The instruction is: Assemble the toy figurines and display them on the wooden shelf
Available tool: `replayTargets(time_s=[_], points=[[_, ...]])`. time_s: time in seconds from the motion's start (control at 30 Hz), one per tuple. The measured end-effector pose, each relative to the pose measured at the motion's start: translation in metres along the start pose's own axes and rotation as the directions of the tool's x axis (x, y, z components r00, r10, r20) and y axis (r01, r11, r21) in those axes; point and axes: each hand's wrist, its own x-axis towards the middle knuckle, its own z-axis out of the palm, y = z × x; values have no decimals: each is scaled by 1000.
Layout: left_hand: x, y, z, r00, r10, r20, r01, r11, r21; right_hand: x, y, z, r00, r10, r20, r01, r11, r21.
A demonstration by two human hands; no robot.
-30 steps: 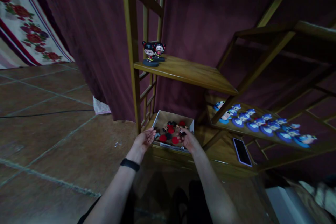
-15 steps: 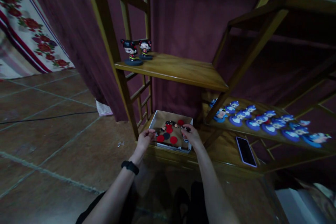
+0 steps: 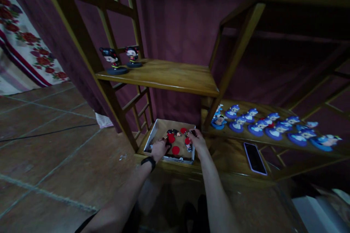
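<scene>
A shallow white-sided cardboard box (image 3: 153,129) sits on the bottom shelf, with several red discs (image 3: 175,150) and small figurines (image 3: 188,145) lying in it. My left hand (image 3: 160,150) reaches into the box's left part, its fingers closed on a dark round disc (image 3: 169,146), partly hidden by them. At the right side of the box, my right hand (image 3: 198,141) pinches a small dark-haired figurine (image 3: 193,132), mostly covered by the fingers. Another figurine (image 3: 172,132) lies near the back of the box.
Two black-haired figurines (image 3: 132,56) on dark bases stand on the wooden shelf (image 3: 169,74) above. Several blue-and-white figurines (image 3: 259,126) fill the right shelf. Below them lies a phone (image 3: 255,158). A wooden post (image 3: 232,65) rises right of the box.
My left hand has moved from the box's left edge inward to the dark disc. My right hand stays at the right side with the figurine. The view has shifted right.
</scene>
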Motion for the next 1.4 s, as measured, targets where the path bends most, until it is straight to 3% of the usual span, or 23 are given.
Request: replayTargets(time_s=[0.1, 0.2, 0.27, 0.33, 0.4, 0.47, 0.53, 0.57, 0.6, 0.67, 0.8, 0.93, 1.1, 1.2, 1.4], points=[[6, 2, 9, 999, -36, 8, 35, 994, 100, -3, -6, 4, 999, 27, 17, -28, 999, 34], [4, 4, 12, 998, -64, -18, 64, 997, 39, -7, -13, 9, 998, 48, 40, -51, 997, 64], [-1, 8, 11, 995, -66, -71, 55, 989, -139, -10, -17, 13, 997, 53, 47, -57, 994, 89], [-8, 13, 6, 986, -92, -139, 25, 906, -423, -12, -20, 17, 998, 50, 45, -56, 991, 124], [-15, 18, -2, 969, -189, -161, 17, 696, -718, -15, -21, 22, 997, 46, 54, -55, 985, 165], [-24, 18, -12, 943, -323, -82, 43, 362, -931, -19, -22, 28, 996, 47, 82, -62, 979, 192], [-34, 14, -23, 925, -374, 63, 65, -8, -998, -25, -22, 37, 991, 45, 126, -68, 980, 186], [-41, 10, -28, 921, -367, 129, 78, -149, -986, -29, -21, 42, 988, 38, 148, -63, 983, 169], [-47, 5, -32, 920, -352, 174, 86, -252, -964, -33, -21, 48, 986, 25, 167, -50, 988, 148], [-60, -5, -36, 918, -334, 213, 87, -355, -931, -41, -18, 59, 980, -20, 196, 0, 995, 103], [-76, -17, -41, 930, -338, 147, 13, -367, -930, -52, -8, 79, 968, -119, 219, 124, 992, -10], [-78, -21, -49, 930, -368, 0, -101, -255, -962, -58, -3, 94, 951, -229, 209, 262, 954, -145], [-78, -23, -59, 924, -376, -70, -133, -145, -980, -66, -9, 111, 886, -415, 206, 463, 820, -337], [-77, -23, -61, 908, -400, -122, -180, -111, -977, -68, -13, 120, 859, -459, 228, 512, 766, -388], [-74, -27, -61, 893, -417, -167, -208, -55, -977, -67, -12, 127, 850, -466, 246, 527, 743, -413]])
